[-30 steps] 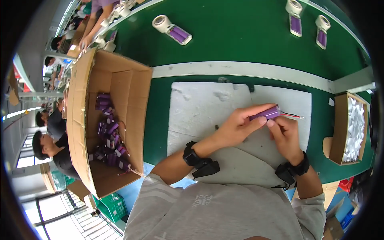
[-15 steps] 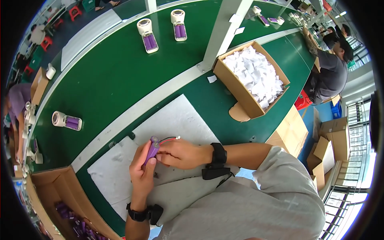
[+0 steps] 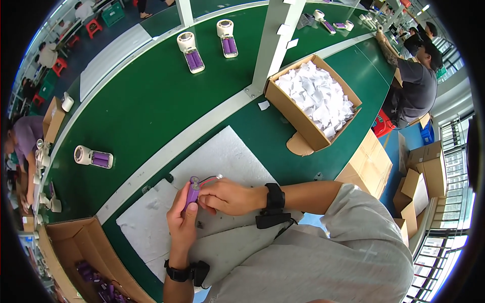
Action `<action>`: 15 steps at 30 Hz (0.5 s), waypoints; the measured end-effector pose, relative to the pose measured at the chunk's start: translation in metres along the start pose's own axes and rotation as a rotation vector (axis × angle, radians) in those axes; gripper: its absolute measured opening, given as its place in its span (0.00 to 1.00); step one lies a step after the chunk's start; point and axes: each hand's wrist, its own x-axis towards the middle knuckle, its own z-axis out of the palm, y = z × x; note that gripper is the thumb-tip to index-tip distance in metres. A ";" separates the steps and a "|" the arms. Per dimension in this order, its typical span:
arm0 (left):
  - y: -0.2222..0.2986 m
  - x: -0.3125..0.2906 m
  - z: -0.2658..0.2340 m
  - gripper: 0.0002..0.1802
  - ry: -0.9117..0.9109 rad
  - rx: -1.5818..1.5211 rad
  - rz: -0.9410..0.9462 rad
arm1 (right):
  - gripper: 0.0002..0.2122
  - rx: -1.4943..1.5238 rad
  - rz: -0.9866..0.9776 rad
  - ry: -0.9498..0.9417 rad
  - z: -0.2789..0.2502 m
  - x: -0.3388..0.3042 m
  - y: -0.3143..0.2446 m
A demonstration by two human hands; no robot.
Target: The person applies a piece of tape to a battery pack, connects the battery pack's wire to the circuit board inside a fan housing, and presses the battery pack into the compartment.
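Note:
My left hand (image 3: 183, 216) grips a purple battery pack (image 3: 192, 195) of cylindrical cells, held upright over white foam sheets (image 3: 227, 151). Red and black wires (image 3: 208, 179) run from the pack's upper part to a small white connector (image 3: 219, 176). Close against the pack's right side is my right hand (image 3: 227, 198), its fingers curled and pinched together. Whatever sits between those fingertips is hidden. Both wrists carry black straps with small black modules.
On the green work surface lie white handheld devices (image 3: 190, 50) with purple cells exposed. A cardboard box (image 3: 298, 113) of white paper pieces stands right of the post (image 3: 270, 45). Another carton (image 3: 68, 237) at lower left contains purple packs. Co-workers sit at both sides.
The whole view has shifted slightly. The battery pack stands a little more upright in my left hand, and my right fingers are curled in more tightly beside it.

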 end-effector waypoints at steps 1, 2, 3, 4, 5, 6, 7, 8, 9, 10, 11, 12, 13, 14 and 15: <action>0.000 0.000 0.000 0.24 -0.001 0.001 0.001 | 0.10 -0.001 -0.001 0.001 0.000 0.000 0.000; -0.001 0.000 0.000 0.24 0.002 0.004 0.010 | 0.11 0.006 -0.009 -0.014 -0.001 0.001 0.000; -0.001 0.000 0.000 0.24 0.004 0.006 0.018 | 0.11 0.012 -0.016 -0.029 -0.002 0.001 -0.001; -0.001 0.000 0.000 0.24 0.006 0.008 0.026 | 0.12 0.018 -0.022 -0.044 -0.002 0.002 -0.001; -0.001 0.000 0.000 0.24 0.003 0.008 0.027 | 0.12 0.017 -0.022 -0.041 -0.003 0.001 -0.002; -0.001 0.000 0.000 0.24 0.011 0.008 0.031 | 0.13 0.000 0.013 -0.057 -0.004 0.001 -0.006; 0.000 0.000 0.000 0.25 0.018 0.007 0.034 | 0.15 -0.016 0.047 -0.073 -0.005 0.001 -0.009; 0.000 0.001 0.000 0.25 0.026 0.007 0.037 | 0.16 -0.032 0.082 -0.089 -0.005 0.001 -0.010; 0.001 0.001 0.001 0.25 0.023 0.007 0.036 | 0.16 -0.031 0.084 -0.086 -0.006 0.001 -0.009; 0.003 0.000 0.001 0.25 0.019 0.005 0.028 | 0.16 -0.021 0.058 -0.075 -0.004 0.001 -0.006; 0.004 -0.002 0.000 0.25 0.015 0.004 0.020 | 0.17 -0.011 0.032 -0.064 -0.003 0.001 -0.003; 0.005 -0.002 0.000 0.25 0.011 0.003 0.011 | 0.17 0.000 0.007 -0.054 -0.002 0.001 -0.002; 0.004 -0.002 0.001 0.25 0.012 0.005 0.006 | 0.17 0.005 0.008 -0.055 -0.001 0.001 -0.001; 0.003 -0.002 0.001 0.24 0.018 0.012 0.014 | 0.17 0.005 0.005 -0.051 -0.002 0.000 -0.001; 0.001 -0.001 0.002 0.24 0.026 0.019 0.022 | 0.17 0.005 0.002 -0.049 -0.002 0.000 -0.002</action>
